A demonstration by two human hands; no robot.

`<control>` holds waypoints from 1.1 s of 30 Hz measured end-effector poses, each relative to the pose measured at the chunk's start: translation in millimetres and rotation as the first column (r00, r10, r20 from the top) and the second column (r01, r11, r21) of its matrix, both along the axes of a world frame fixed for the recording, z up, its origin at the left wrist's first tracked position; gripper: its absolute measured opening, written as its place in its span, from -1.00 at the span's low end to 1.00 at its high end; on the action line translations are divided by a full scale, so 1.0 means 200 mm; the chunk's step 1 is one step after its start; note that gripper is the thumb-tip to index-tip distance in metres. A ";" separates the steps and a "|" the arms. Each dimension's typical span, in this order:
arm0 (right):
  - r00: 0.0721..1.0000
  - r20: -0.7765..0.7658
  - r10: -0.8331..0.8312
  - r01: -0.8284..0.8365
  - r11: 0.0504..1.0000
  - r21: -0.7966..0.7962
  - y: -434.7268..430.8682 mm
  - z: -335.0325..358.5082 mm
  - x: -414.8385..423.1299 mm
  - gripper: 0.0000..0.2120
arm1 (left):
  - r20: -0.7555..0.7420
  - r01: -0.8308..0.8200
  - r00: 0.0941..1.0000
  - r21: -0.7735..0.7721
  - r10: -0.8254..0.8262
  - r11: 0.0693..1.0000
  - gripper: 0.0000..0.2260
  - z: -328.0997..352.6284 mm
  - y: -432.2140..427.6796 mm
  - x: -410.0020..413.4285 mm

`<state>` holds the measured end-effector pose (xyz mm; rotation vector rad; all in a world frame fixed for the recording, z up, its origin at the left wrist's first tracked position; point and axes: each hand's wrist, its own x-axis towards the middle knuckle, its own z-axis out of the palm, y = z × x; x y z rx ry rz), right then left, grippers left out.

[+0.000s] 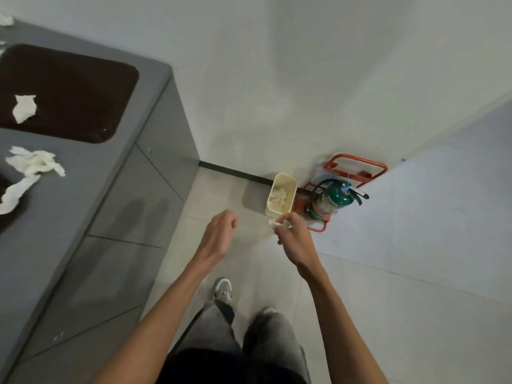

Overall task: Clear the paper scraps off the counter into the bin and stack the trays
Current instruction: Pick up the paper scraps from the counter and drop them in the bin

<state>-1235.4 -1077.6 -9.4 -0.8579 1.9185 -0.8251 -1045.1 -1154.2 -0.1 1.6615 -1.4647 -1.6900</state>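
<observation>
My right hand (pixel 295 235) is closed around a white paper scrap (pixel 275 223), held just in front of a cream bin (pixel 288 181) that stands on the floor by the wall with scraps (pixel 279 195) inside. To its left my left hand (pixel 220 235) hangs loosely curled and holds nothing. On the grey counter (pixel 83 173) at the left lies a dark brown tray (pixel 83 87) with one scrap (pixel 24 108) on it. More scraps (pixel 34 162) lie on the counter nearer me. A second dark tray (pixel 5 195) shows only at the left edge, under a paper strip (pixel 15 194).
A green fire extinguisher (pixel 331 202) in an orange stand (pixel 357 167) is right beside the bin. Grey cabinet fronts (pixel 133 217) run below the counter. My legs and a shoe (pixel 223 289) stand on the tiled floor. White walls meet in the corner.
</observation>
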 end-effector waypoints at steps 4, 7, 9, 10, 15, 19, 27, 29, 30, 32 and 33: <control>0.994 -0.106 -0.009 0.015 0.998 0.055 -0.21 -0.26 -0.42 -0.84 | 0.068 0.056 0.996 0.020 -0.057 0.998 -0.74 -0.18 -0.20 -0.32; 0.987 -0.138 0.088 -0.067 0.986 0.152 -0.38 -0.51 -0.71 -0.62 | 0.116 0.072 0.991 -0.009 -0.071 0.997 -0.70 -0.34 -0.33 -0.54; 0.976 -0.162 0.145 -0.115 0.976 0.183 -0.50 -0.67 -0.89 -0.57 | 0.129 0.042 0.991 -0.007 -0.041 0.999 -0.73 -0.50 -0.41 -0.68; 0.974 -0.161 0.162 -0.129 0.972 0.195 -0.56 -0.75 -0.97 -0.58 | 0.126 0.012 0.992 -0.001 -0.012 1.000 -0.75 -0.58 -0.44 -0.74; 0.942 -0.216 0.255 -0.196 0.945 0.261 -0.84 -1.10 -1.23 -0.74 | 0.188 -0.115 0.975 -0.046 0.122 0.992 -0.85 -0.96 -0.56 -1.07; 0.903 -0.272 0.331 -0.250 0.923 0.292 -1.04 -1.50 -1.37 -0.81 | 0.308 -0.137 0.940 -0.052 0.146 0.989 -0.87 -1.33 -0.69 -1.31; 0.856 -0.295 0.424 -0.300 0.874 0.383 -1.38 -2.47 -1.43 -0.73 | 0.472 0.015 0.881 -0.068 0.019 0.998 -0.90 -2.29 -0.86 -1.58; 0.839 -0.289 0.461 -0.332 0.855 0.398 -1.47 -2.66 -1.42 -0.78 | 0.514 0.072 0.857 -0.048 -0.037 0.996 -0.90 -2.52 -0.91 -1.63; 0.832 -0.285 0.476 -0.342 0.845 0.411 -1.51 -2.75 -1.43 -0.77 | 0.529 0.108 0.845 -0.035 -0.074 0.994 -0.87 -2.63 -0.93 -1.66; 0.808 -0.277 0.520 -0.376 0.818 0.436 -1.57 -2.93 -1.44 -0.65 | 0.554 0.198 0.815 0.009 -0.169 0.980 -0.80 -2.82 -0.97 -1.72; 0.792 -0.267 0.550 -0.401 0.797 0.452 -1.59 -2.99 -1.44 -0.56 | 0.556 0.241 0.802 0.035 -0.219 0.970 -0.78 -2.90 -0.99 -1.74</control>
